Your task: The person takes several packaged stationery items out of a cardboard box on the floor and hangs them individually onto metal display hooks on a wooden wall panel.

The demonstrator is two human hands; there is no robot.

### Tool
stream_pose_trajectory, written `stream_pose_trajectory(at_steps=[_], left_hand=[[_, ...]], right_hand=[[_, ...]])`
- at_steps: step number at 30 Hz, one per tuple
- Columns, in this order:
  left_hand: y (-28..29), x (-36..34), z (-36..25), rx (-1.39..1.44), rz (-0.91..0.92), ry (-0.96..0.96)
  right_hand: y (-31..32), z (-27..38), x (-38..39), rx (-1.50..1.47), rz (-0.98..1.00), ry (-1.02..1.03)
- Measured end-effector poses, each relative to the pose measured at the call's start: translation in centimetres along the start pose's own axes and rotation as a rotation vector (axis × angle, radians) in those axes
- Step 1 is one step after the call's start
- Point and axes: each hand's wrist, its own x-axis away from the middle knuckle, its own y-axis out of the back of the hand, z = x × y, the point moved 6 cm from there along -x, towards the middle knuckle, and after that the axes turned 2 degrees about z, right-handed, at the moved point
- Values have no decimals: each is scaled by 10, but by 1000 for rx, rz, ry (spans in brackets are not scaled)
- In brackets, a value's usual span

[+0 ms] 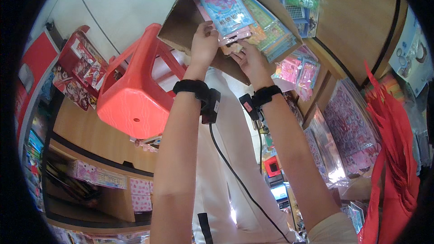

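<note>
An open cardboard box (181, 22) at the top holds several flat, glossy packets. On top lies a blue-and-pink packet (226, 7), with a pink packet edge (233, 36) showing beneath it. My left hand (205, 45) has its fingers curled at the left side of these packets. My right hand (250, 58) pinches the lower end of the pink packet, thumb above and fingers below. Green packets (271, 29) lie to the right of it in the box. Black straps with small boxes and cables sit on both wrists.
A red plastic stool (135, 104) stands to the left of the box. Wooden shelves (99, 140) with boxed goods fill the lower left. At right are pink packets (298, 70), a blue rack (294, 0) and hanging red bags (393, 153).
</note>
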Motion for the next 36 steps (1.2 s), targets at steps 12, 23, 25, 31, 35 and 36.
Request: stream_pose_trajectory(at_steps=[12,23,25,31,35,36], left_hand=[[-27,-4,-38,-214,14,-308],[-2,82,-61,-477,-108,-414],[7,122,-90,-729,-97,-391],[36,244,-160,-1038,-79,-804],[57,352,-200,-1006,-212,-1109],[66,386,-208,-964,-179,-1176]], right_hand=[[-87,73,3,217,178,329],[-53,81,55,443,-78,668],[-41,84,111,547,-113,541],[-21,74,301,253,244,369],[-11,62,404,227,324,338],[-10,55,440,270,391,329]])
